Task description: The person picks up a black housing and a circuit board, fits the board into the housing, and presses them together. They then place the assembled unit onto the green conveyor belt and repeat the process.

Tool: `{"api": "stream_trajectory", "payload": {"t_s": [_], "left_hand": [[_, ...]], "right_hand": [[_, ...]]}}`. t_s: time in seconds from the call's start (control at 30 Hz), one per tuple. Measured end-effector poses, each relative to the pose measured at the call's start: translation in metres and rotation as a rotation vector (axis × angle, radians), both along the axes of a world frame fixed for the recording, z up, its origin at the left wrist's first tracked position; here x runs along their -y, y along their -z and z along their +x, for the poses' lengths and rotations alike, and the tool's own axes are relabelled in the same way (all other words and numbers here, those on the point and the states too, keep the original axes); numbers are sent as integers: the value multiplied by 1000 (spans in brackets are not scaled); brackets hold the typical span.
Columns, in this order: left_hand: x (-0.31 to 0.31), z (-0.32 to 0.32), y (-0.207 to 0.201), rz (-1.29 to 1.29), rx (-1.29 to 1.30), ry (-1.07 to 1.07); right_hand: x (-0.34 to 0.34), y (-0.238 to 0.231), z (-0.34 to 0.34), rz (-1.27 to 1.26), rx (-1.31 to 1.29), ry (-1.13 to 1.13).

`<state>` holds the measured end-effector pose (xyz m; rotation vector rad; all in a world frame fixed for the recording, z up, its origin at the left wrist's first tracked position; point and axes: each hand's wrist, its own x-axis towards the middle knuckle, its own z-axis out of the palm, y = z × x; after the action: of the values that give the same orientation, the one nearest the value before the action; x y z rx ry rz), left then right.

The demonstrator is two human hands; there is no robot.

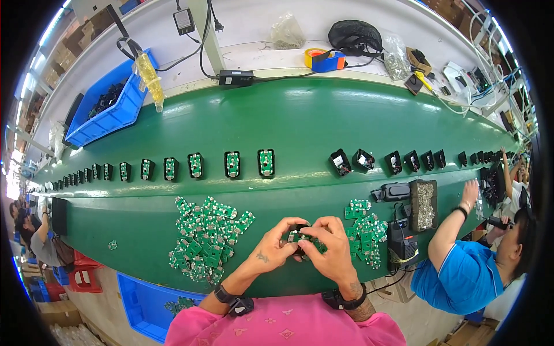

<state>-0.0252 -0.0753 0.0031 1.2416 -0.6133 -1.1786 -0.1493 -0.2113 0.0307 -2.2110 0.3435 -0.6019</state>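
Observation:
Close in front of me, both hands meet on a small black case with a green circuit board [296, 236] at its opening. My left hand [270, 247] is wrapped round the case's left side. My right hand [330, 249] pinches at the board and the case from the right; the fingers hide much of both. A large loose heap of green circuit boards [205, 236] lies to the left of my hands. Just right of them is a smaller pile of boards [367, 233].
Across the green bench [323, 115] runs a row of black cases [232, 165], those at left with boards, those at right with wires [340, 162]. A black device [402, 242] and a brown block [424, 205] stand right, near a co-worker in blue [464, 277]. Blue bin [112, 118] back left.

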Motion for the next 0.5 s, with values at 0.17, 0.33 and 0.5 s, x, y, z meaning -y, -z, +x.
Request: {"api": "stream_trajectory", "payload": {"t_s": [0.17, 0.33, 0.5], "left_hand": [[2, -2, -5, 3, 64, -56], [-3, -1, -8, 68, 38, -16], [-1, -2, -14, 62, 108, -14]], "right_hand": [[-5, 6, 9, 5, 52, 33], [-8, 3, 11, -8, 83, 26], [-10, 9, 10, -36, 100, 50]]}}
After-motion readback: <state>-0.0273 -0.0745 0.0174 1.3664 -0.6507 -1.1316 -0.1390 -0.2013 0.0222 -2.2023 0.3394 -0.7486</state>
